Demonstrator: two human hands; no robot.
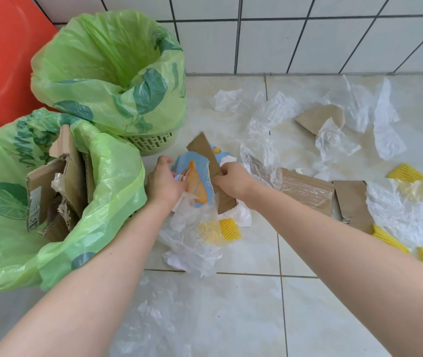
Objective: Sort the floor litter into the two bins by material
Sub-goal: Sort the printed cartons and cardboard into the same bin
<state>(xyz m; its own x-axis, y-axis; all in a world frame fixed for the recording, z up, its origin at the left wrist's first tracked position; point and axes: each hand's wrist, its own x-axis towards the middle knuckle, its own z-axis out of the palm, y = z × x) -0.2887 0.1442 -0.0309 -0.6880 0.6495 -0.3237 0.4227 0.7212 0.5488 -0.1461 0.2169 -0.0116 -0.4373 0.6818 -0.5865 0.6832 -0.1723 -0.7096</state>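
At the far left edge stands a large orange plastic container (2, 73) against the tiled wall. Just beside it are two bins lined with pale green bags printed with leaves and citrus slices. The near bin (12, 243), at lower left, holds several torn pieces of brown corrugated cardboard (58, 186) standing on end. The far bin (107, 73), behind it and closer to the wall, shows only its bag lining from this angle; its green basket base peeks out underneath.

In the centre, both bare forearms reach forward over the floor. The left hand (165, 181) has its fingers curled round the edge of a blue printed card piece (195, 184) with a picture of baked goods. The right hand (232, 180) pinches a long strip of brown cardboard (206, 155), which crosses over the blue piece and tilts up toward the far bin. Both pieces are held just right of the near bin, above a heap of crumpled clear plastic film (192, 248) and a yellow ribbed scrap (228, 229).

To the right, the pale floor tiles (244, 313) are strewn with more clear film (274, 114), flat brown cardboard pieces (352, 202) and further yellow ribbed scraps (407, 172) near the right edge
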